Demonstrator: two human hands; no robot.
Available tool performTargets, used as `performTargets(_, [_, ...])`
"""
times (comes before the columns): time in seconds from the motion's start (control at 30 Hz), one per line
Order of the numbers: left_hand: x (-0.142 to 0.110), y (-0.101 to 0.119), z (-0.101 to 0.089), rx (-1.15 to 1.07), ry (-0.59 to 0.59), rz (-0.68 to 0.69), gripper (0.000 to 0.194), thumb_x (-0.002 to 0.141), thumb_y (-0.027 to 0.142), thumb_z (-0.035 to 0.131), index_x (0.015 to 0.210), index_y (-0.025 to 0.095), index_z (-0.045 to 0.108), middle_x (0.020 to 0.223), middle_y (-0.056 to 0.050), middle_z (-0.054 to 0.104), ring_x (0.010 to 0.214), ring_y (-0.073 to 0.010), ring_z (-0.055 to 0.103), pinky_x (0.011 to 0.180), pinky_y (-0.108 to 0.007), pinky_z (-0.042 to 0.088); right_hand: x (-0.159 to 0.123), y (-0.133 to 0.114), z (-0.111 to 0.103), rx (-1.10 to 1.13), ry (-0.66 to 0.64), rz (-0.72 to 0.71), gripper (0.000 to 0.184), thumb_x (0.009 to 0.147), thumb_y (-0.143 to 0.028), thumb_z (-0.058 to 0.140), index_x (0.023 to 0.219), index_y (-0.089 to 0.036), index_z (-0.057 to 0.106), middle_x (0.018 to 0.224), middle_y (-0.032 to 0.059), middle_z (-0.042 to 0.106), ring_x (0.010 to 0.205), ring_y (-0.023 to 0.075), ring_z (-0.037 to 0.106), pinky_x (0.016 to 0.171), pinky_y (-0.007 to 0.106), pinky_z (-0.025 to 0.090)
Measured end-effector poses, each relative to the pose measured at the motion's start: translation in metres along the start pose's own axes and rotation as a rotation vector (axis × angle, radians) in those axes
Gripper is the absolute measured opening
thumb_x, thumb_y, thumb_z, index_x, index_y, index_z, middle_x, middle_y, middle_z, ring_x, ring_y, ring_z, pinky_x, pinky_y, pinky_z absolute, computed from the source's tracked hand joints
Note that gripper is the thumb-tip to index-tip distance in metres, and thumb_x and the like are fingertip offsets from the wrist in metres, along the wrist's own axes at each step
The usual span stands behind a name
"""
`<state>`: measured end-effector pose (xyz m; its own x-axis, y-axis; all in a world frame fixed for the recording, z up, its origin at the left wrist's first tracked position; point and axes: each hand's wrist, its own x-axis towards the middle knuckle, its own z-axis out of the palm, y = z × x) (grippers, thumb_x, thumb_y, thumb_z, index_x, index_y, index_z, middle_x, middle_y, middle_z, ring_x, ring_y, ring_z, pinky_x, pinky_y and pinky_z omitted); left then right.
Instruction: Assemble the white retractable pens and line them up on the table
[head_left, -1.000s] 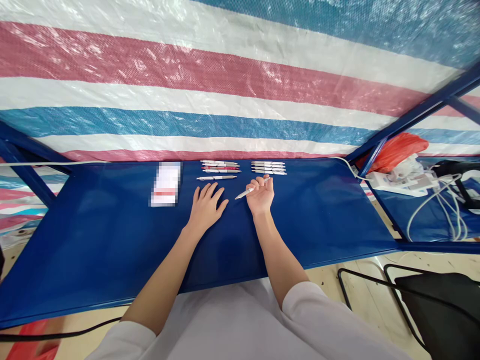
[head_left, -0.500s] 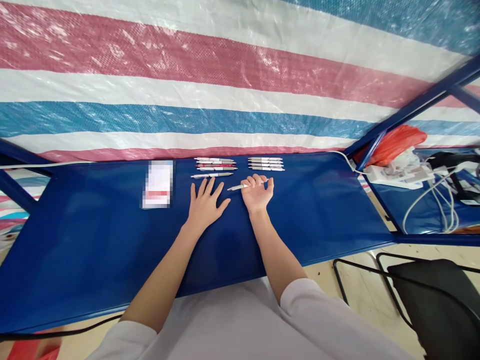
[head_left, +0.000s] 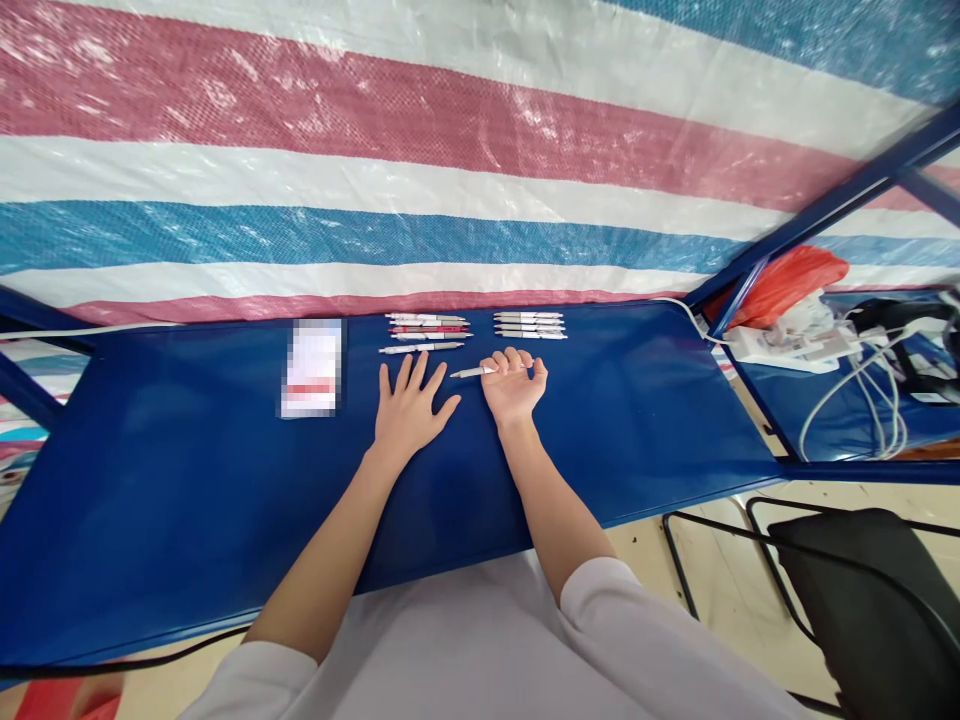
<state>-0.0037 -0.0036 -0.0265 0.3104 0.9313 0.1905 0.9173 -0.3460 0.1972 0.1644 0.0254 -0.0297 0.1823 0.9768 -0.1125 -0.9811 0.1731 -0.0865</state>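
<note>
My left hand (head_left: 409, 410) lies palm down on the blue tabletop (head_left: 187, 500), fingers spread and holding nothing. Just beyond its fingertips is a single white pen (head_left: 421, 348) with a grey end. My right hand (head_left: 516, 388) is turned palm up, its fingers curled around a white pen (head_left: 466, 373) whose grey tip sticks out to the left. Behind the left hand, several pens (head_left: 427, 326) lie side by side, one of them red. Another row of white pens (head_left: 529, 325) sits behind the right hand.
To the left lies a blurred white rectangular item (head_left: 311, 370). A striped plastic sheet (head_left: 375, 235) hangs along the back edge. At right are a power strip (head_left: 787, 347), looped white cables (head_left: 885, 410) and a red plastic bag (head_left: 799, 285). A black chair (head_left: 874, 590) stands below.
The view has shifted very slightly. Both hands keep nearly the same pose, the right still around its pen, and the pens on the table have not visibly moved.
</note>
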Motion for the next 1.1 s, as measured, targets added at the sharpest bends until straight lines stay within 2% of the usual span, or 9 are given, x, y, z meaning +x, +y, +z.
performTargets(0.17, [0.0002, -0.0002, 0.0001, 0.004, -0.015, -0.002, 0.06, 0.094, 0.054, 0.041, 0.145, 0.022, 0.046, 0.157, -0.011, 0.033, 0.145, -0.0345, 0.026, 0.118, -0.059, 0.01, -0.0006, -0.0004, -0.0015, -0.034, -0.013, -0.017, 0.025, 0.083, -0.031, 0.045, 0.065, -0.023, 0.029, 0.06, -0.0068, 0.028, 0.052, 0.0119, 0.031, 0.056, 0.03, 0.035])
performTargets(0.47, [-0.0011, 0.0001, 0.0007, 0.001, -0.02, -0.009, 0.061, 0.094, 0.055, 0.041, 0.145, 0.022, 0.045, 0.157, -0.01, 0.033, 0.146, -0.0337, 0.026, 0.119, -0.057, 0.009, -0.0022, -0.0005, -0.0025, -0.056, -0.015, -0.023, 0.024, 0.088, -0.035, 0.041, 0.068, -0.024, 0.035, 0.06, -0.0065, 0.031, 0.053, 0.0123, 0.032, 0.055, 0.031, 0.036])
performTargets(0.8, [-0.0023, -0.0002, 0.0015, 0.023, -0.006, 0.002, 0.061, 0.095, 0.055, 0.04, 0.145, 0.022, 0.045, 0.156, -0.011, 0.034, 0.145, -0.0335, 0.027, 0.118, -0.058, 0.012, -0.0041, -0.0006, -0.0031, -0.001, -0.038, -0.003, 0.021, 0.081, -0.033, 0.047, 0.068, -0.024, 0.033, 0.06, -0.0073, 0.031, 0.052, 0.0115, 0.033, 0.056, 0.03, 0.036])
performTargets(1.1, [-0.0013, -0.0007, 0.0005, 0.024, -0.021, -0.003, 0.061, 0.094, 0.055, 0.039, 0.146, 0.022, 0.045, 0.157, -0.011, 0.033, 0.146, -0.0326, 0.026, 0.119, -0.057, 0.011, -0.0047, -0.0012, -0.0017, -0.03, -0.005, -0.022, 0.021, 0.078, -0.031, 0.047, 0.067, -0.024, 0.03, 0.061, -0.0075, 0.027, 0.053, 0.0117, 0.031, 0.056, 0.03, 0.035])
